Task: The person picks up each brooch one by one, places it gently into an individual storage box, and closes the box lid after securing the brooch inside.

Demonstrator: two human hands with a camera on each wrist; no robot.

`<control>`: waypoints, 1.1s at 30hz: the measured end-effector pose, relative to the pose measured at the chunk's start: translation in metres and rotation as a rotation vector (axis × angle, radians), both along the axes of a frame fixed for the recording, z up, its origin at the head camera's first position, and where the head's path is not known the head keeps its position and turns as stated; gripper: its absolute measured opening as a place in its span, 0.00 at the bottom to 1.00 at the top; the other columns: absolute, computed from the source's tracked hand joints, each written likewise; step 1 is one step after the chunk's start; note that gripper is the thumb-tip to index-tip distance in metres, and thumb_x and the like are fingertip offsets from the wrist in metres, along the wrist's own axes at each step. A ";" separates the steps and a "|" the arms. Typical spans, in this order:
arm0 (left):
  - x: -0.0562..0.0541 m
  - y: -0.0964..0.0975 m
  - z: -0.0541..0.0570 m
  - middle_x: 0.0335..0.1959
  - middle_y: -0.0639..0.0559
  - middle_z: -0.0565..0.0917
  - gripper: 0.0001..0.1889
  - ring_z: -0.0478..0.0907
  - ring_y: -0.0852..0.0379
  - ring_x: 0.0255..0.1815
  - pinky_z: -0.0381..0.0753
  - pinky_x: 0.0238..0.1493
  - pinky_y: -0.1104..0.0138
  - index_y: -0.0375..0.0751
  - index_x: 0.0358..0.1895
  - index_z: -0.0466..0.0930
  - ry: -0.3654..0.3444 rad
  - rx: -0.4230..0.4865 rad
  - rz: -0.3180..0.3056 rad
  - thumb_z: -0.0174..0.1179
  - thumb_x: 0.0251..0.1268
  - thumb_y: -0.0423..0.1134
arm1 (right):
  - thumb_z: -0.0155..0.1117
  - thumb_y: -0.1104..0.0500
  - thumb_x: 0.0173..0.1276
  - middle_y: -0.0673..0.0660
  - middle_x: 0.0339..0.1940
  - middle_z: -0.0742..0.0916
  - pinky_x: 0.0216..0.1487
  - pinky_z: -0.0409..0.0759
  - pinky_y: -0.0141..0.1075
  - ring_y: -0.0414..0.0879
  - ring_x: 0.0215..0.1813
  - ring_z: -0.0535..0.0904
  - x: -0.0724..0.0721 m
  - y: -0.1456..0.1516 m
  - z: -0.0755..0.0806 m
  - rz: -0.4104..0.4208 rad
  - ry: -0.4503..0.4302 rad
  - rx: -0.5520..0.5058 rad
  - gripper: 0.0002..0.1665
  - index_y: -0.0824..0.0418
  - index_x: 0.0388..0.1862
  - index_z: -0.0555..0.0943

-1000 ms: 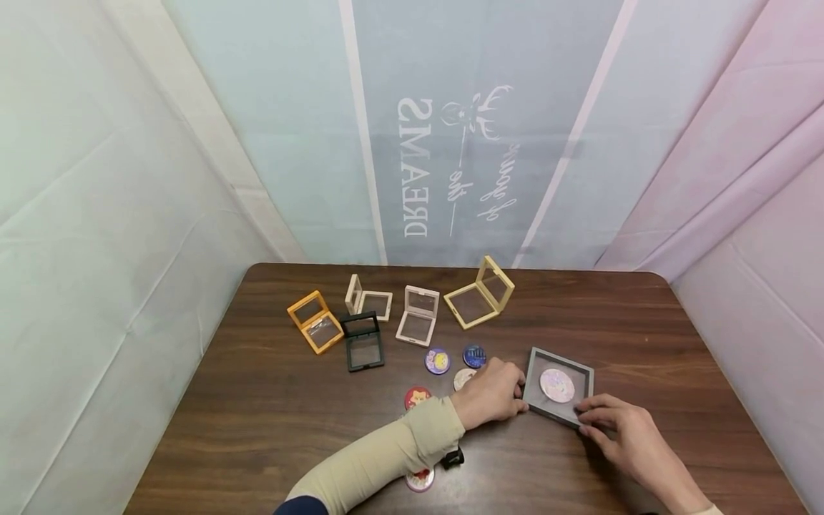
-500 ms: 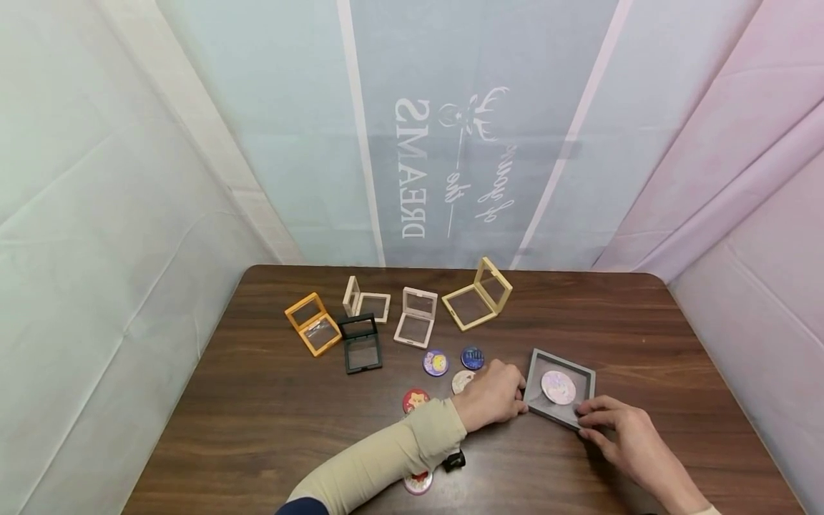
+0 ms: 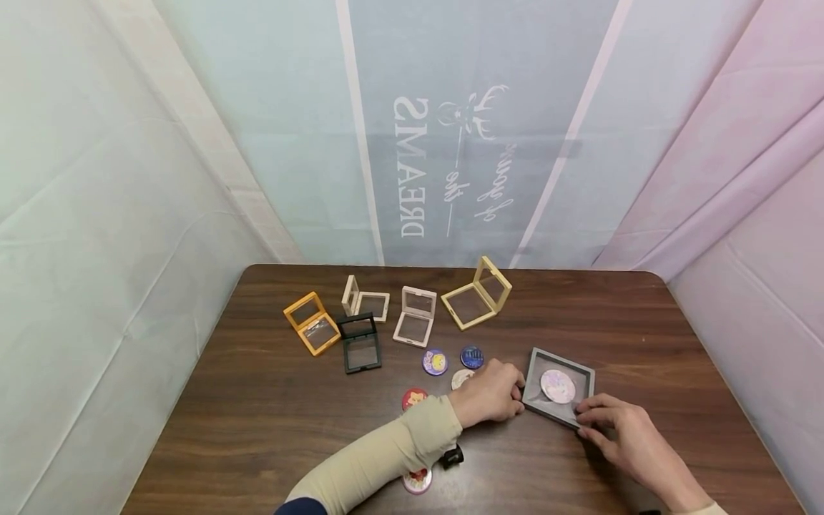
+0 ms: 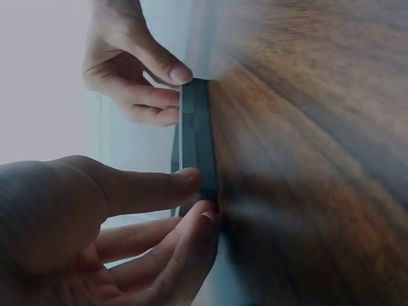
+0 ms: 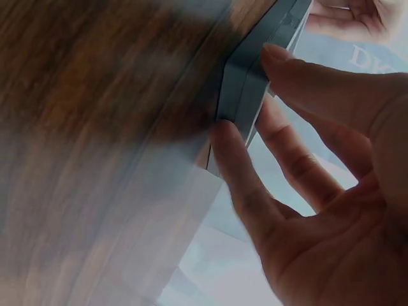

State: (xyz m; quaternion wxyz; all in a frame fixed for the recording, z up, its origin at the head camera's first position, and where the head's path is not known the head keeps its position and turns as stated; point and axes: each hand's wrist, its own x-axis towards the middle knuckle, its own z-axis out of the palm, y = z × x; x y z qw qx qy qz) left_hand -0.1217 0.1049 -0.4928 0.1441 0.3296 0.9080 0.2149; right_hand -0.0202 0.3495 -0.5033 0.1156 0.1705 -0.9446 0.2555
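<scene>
Fingers and thumb of our right hand (image 3: 627, 429) pinch the near right corner of a square grey frame (image 3: 563, 360), and our left hand (image 3: 491, 392) grips its near left corner, so that it lies between them on the right part of the brown table (image 3: 257, 422). In both wrist views we see a thumb on the upper face and a finger against the edge; those views are dim, and we cannot quite tell whether the underside meets the wood all along. Inside the frame sits a lilac badge (image 3: 558, 386), near the middle of the clear pane. Left of it we have a dark blue badge (image 3: 472, 357), a purple badge (image 3: 435, 362), a pale badge (image 3: 460, 378) half hidden by the hand, and a red badge (image 3: 414, 396) partly behind our beige sleeve (image 3: 380, 450). One white-rimmed badge (image 3: 418, 483) shows below the sleeve, beside a small black object (image 3: 452, 457) we cannot make out. Farther back stand an orange frame (image 3: 312, 321), a dark green frame (image 3: 360, 335), a cream frame (image 3: 370, 306), a pinkish frame (image 3: 417, 312) and a yellow frame (image 3: 487, 298), all unfolded.
</scene>
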 end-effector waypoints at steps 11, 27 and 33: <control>-0.004 -0.029 0.012 0.44 0.60 0.89 0.16 0.82 0.69 0.42 0.79 0.44 0.77 0.49 0.53 0.90 0.045 0.026 -0.003 0.78 0.63 0.43 | 0.88 0.72 0.43 0.44 0.35 0.88 0.35 0.75 0.22 0.32 0.36 0.82 -0.017 -0.001 0.015 0.005 0.148 0.001 0.21 0.52 0.31 0.90; -0.018 -0.074 0.014 0.48 0.50 0.90 0.15 0.84 0.58 0.46 0.81 0.48 0.72 0.43 0.52 0.90 0.003 0.141 0.162 0.77 0.64 0.38 | 0.81 0.69 0.61 0.56 0.40 0.93 0.36 0.89 0.42 0.43 0.36 0.90 -0.064 -0.030 0.042 0.005 0.061 -0.044 0.16 0.64 0.48 0.90; -0.018 -0.078 0.009 0.44 0.50 0.88 0.16 0.83 0.58 0.44 0.81 0.46 0.70 0.43 0.50 0.91 0.014 0.096 0.168 0.80 0.58 0.37 | 0.79 0.66 0.66 0.58 0.43 0.94 0.40 0.90 0.46 0.50 0.39 0.92 -0.086 -0.041 0.044 0.013 0.029 -0.086 0.17 0.64 0.53 0.89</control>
